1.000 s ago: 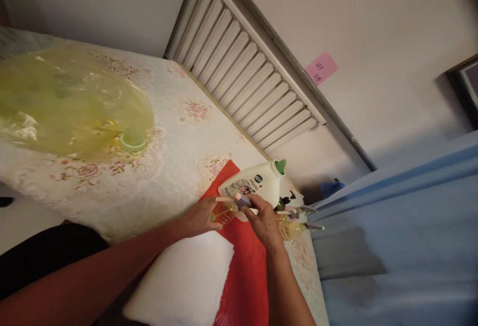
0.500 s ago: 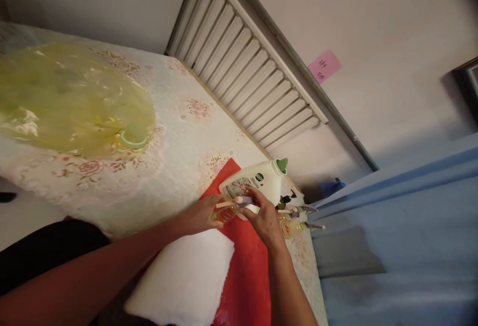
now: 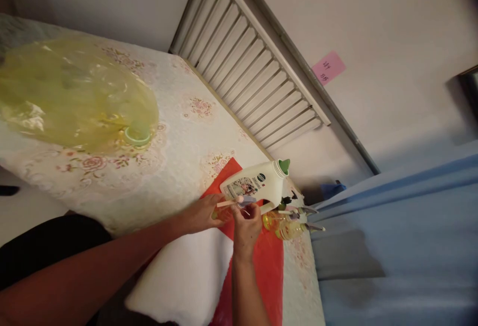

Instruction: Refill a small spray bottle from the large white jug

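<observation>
Both hands (image 3: 246, 229) are at a small bottle (image 3: 226, 214).

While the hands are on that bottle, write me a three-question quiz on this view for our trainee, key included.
1. True or false: the pink note is stuck to the blue curtain.
2. What colour is the piece at the mouth of the white jug? A: blue. B: green. C: black.
3. Fill in: the body of the small bottle is held in the person's ____ hand.

Key: 1 false, it is on the wall; 2 B; 3 left.
</observation>
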Demonstrator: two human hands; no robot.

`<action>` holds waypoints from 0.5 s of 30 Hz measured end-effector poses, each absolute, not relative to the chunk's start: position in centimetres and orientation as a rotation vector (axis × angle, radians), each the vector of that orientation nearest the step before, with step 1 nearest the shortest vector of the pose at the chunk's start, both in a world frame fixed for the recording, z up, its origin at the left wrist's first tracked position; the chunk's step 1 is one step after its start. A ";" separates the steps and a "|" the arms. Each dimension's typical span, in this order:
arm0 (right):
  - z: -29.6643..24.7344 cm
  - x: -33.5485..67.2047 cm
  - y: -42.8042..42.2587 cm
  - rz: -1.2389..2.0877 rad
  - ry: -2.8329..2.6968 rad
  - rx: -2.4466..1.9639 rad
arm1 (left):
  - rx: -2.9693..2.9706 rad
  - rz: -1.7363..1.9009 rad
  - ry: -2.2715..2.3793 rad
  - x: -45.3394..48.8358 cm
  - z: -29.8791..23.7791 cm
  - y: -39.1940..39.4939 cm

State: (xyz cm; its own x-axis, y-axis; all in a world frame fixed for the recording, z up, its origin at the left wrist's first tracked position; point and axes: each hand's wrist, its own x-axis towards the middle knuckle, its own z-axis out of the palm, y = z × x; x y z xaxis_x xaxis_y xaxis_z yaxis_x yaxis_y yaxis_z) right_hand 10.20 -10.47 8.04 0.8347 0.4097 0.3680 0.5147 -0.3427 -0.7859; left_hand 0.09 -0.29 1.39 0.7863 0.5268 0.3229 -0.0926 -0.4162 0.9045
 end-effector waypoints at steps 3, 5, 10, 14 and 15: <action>8.1 9.7 -9.5 -0.273 -0.659 -2.009 | 1.889 0.717 0.309 0.1 1.4 -0.3; 8.1 9.7 -9.3 -0.287 -0.654 -2.001 | 1.889 0.720 0.300 0.2 1.3 -0.3; 8.3 10.3 -10.1 -0.114 -0.759 -1.913 | 1.900 0.726 0.319 0.4 0.9 -0.2; 8.5 10.8 -10.8 -0.024 -0.923 -1.761 | 1.922 0.691 0.319 0.7 0.6 -0.1; 8.7 10.8 -10.9 -0.026 -0.960 -1.750 | 1.922 0.683 0.320 0.7 0.5 -0.1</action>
